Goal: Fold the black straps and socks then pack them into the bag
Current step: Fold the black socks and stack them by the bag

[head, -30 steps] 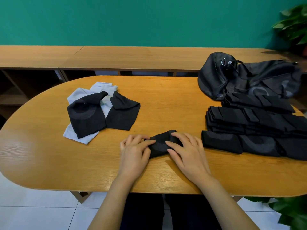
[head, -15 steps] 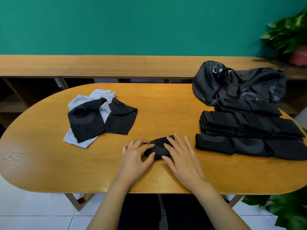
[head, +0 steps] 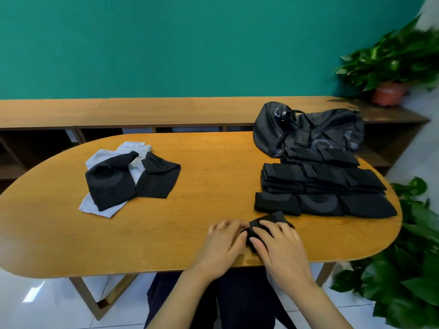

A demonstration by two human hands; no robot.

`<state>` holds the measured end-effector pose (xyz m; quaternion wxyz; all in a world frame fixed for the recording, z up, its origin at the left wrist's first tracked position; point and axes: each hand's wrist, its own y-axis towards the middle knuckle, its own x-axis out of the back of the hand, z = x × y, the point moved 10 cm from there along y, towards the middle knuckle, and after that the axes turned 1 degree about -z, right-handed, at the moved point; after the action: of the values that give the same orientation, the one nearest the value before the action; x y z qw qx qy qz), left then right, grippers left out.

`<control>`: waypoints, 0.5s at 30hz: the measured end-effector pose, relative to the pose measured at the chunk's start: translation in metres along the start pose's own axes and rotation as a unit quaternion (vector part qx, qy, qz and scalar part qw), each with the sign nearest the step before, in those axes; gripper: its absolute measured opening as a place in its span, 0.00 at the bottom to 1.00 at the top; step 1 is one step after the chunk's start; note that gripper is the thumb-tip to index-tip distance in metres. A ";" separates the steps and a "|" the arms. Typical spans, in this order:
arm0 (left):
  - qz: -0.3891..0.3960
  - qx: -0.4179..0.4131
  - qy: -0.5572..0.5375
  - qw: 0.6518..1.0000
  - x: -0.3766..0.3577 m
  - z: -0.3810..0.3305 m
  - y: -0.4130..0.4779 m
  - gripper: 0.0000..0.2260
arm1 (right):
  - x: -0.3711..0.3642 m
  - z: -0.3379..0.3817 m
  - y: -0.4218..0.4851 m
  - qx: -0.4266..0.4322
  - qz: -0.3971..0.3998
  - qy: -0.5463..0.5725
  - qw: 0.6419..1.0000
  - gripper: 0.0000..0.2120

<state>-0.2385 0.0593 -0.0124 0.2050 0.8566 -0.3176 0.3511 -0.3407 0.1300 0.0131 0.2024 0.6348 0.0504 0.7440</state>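
Observation:
A small folded black piece [head: 275, 219] lies near the table's front edge, just in front of the folded row. My right hand [head: 280, 248] lies palm down on it, fingers fairly straight, covering most of it. My left hand [head: 225, 243] touches its left end with its fingertips. Both hands are blurred. A row and stacks of folded black pieces [head: 318, 184] fill the right side of the table. Behind them slumps the black bag [head: 308, 131]. At the left, unfolded black pieces [head: 111, 184] lie over light grey socks [head: 99, 156].
The oval wooden table [head: 209, 186] has a low wooden bench [head: 166, 110] behind it against a green wall. Potted plants stand at the back right [head: 399, 65] and beside the table's right end [head: 408, 269].
Both hands have slid the folded black piece to the right, from the table's middle up to the folded row. The view has turned to the right as well.

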 end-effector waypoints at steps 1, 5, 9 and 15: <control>0.012 -0.003 0.004 1.000 -0.007 -0.006 0.004 0.18 | 0.002 -0.008 -0.003 -0.015 0.003 -0.006 1.000 0.32; -0.001 0.004 0.021 1.000 -0.009 -0.015 0.011 0.23 | 0.001 -0.033 -0.011 -0.059 0.027 -0.039 0.997 0.35; -0.057 0.038 0.042 0.997 0.014 0.001 0.008 0.23 | -0.011 -0.040 -0.010 -0.075 0.074 -0.056 0.993 0.36; -0.134 0.079 0.068 0.985 0.065 0.046 -0.002 0.23 | -0.005 -0.018 0.003 -0.044 0.058 -0.055 0.996 0.35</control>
<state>-0.1798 0.0081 0.0037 0.2032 0.8791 -0.1564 0.4017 -0.3583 0.1285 0.0057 0.1892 0.6672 -0.0300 0.7199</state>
